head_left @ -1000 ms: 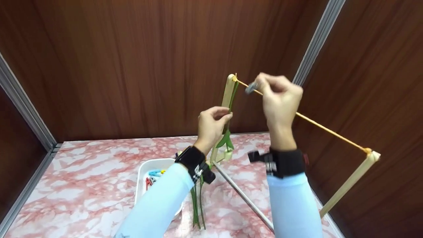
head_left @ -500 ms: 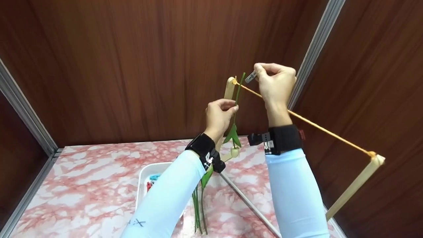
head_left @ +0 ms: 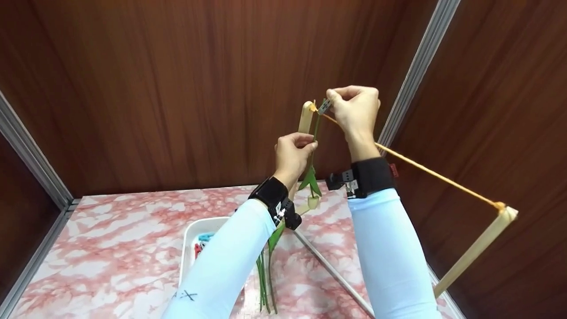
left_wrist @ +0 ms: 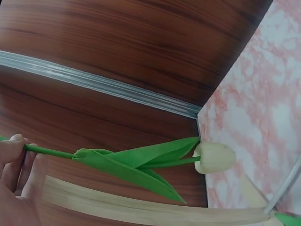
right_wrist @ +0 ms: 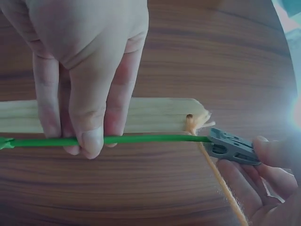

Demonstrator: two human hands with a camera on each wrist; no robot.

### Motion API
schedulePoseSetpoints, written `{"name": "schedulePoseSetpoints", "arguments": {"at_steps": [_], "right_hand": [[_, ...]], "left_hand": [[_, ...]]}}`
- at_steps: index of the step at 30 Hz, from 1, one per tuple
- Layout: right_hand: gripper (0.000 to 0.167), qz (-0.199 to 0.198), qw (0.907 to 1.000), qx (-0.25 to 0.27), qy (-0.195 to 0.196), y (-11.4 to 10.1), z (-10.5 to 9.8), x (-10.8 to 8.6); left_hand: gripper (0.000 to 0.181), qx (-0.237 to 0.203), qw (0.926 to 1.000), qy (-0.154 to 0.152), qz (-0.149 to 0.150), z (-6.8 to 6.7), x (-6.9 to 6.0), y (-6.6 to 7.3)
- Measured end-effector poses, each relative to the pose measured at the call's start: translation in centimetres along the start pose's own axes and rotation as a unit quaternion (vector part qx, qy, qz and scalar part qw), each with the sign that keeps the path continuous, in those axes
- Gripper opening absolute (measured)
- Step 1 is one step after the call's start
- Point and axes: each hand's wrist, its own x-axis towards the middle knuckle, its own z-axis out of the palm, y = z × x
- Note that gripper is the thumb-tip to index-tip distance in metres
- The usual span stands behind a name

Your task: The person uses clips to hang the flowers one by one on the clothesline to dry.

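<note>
The scene is backed by wood-panelled walls [head_left: 177,88], above a pink-marbled tabletop [head_left: 110,248]. An orange cord [head_left: 436,173] is strung between two wooden posts [head_left: 471,250]. Below the cord and to its left, a white tray [head_left: 188,235] with coloured clips [head_left: 206,237] is partly covered by a sleeve; beside it, more green stems [head_left: 263,283] are laid on the tabletop.

A white tulip [left_wrist: 134,157] is held head down at the cord's left end, its bloom well below the cord and its stem tip at cord height. The stem is pinched below the cord by the left hand [head_left: 292,155], between thumb and fingers. A grey clip [right_wrist: 231,147] is gripped in the right hand [head_left: 358,108], its nose touching the stem tip just beside the cord; whether the cord is caught cannot be told.

The stem's fastening to the cord seems to be in hand. Next, stem and cord would need to be seated together in the clip before either grip is loosened.
</note>
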Motion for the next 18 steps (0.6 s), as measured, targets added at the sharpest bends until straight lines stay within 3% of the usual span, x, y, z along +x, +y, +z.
{"name": "schedulePoseSetpoints", "arguments": {"at_steps": [12, 18], "right_hand": [[0.027, 0.074, 0.9929, -0.016, -0.092, -1.2, -1.5, -0.3], [0.017, 0.071, 0.9931, -0.017, -0.092, -1.5, -1.6, -0.3]], "left_hand": [[0.018, 0.0, 0.9999, -0.007, 0.01, -0.2, 0.0, 0.3], [0.018, 0.009, 0.9999, -0.003, 0.013, -0.2, -0.1, 0.4]]}}
